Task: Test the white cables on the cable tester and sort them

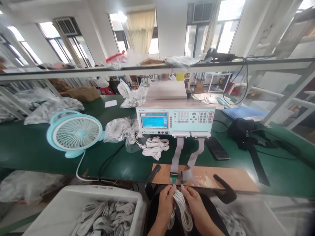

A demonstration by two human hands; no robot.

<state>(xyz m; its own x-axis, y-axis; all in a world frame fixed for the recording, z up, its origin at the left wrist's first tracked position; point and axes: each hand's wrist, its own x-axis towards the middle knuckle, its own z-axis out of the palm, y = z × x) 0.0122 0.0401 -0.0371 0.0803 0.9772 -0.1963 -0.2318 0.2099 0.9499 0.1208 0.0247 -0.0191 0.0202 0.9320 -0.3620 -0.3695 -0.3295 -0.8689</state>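
Note:
My left hand [166, 200] and my right hand [194, 200] are both closed on a coiled white cable [182, 207] at the bottom centre. Each hand pinches one cable end up near the small connector fixtures [177, 177] on a brown board [221, 178]. Two grey ribbon cables [177, 151] run from those fixtures up to a pale green test instrument [175, 120] with a blue screen and a keypad.
A white bin [73, 203] with several coiled white cables sits lower left. A light blue desk fan [75, 132], bags of cables [118, 128], a loose cable bundle [155, 147], a phone [217, 148] and a black bag [242, 132] lie on the green table [29, 147].

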